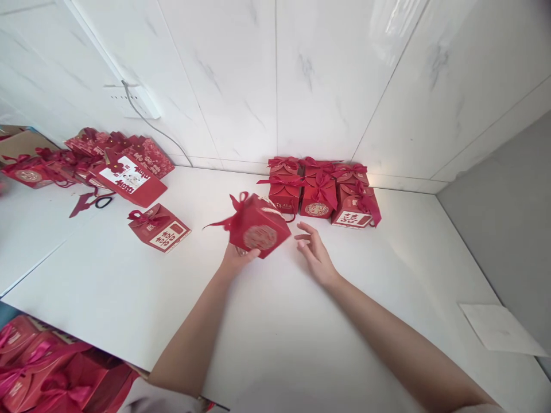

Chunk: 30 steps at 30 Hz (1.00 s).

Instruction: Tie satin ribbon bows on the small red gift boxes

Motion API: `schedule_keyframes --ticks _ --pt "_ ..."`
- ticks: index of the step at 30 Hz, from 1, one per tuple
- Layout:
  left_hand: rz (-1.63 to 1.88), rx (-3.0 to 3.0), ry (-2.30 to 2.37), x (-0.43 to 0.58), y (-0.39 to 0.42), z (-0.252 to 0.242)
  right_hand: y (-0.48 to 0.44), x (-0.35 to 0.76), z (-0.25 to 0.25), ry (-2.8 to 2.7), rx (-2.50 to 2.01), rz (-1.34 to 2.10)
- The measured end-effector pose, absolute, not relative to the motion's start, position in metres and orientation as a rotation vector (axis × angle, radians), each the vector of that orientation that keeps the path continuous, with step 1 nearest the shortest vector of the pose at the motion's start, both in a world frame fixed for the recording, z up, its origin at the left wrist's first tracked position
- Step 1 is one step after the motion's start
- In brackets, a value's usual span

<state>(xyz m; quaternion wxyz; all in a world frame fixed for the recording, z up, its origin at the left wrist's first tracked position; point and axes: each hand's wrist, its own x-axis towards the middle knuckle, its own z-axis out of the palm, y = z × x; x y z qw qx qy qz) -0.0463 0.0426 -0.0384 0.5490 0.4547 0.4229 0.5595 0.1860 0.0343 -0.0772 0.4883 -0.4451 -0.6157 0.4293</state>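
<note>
My left hand [239, 259] grips a red gift box [260, 227] from below, thumb across its lower edge. The box is tilted above the white table [275, 321], with a round gold emblem facing me and a red ribbon bow at its upper left. My right hand [315, 252] is a little to the right of the box, apart from it, with its fingers spread and nothing in them. Just behind it, several red boxes with ribbon bows [317, 198] stand in rows against the wall. Another ribboned box [159, 227] with a white label lies on the table to the left.
More red boxes and bags [124, 166] crowd the back left, beside a black loop [104, 202] and a cardboard carton [32, 143]. Below the left table edge sit several ribboned boxes [51, 367]. A cable [150, 123] hangs from the wall socket. A white sheet [499, 330] lies at right.
</note>
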Motion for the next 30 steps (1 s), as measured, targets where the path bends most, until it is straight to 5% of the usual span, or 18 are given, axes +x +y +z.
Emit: schedule_keyframes --ticks 12,30 --pt "1.079 1.87 1.398 -0.039 0.032 -0.033 0.039 0.19 -0.079 -1.353 -1.081 1.168" --pt "1.335 1.537 1.471 -0.053 0.037 -0.024 0.044 0.2 -0.064 -1.212 -1.012 1.006"
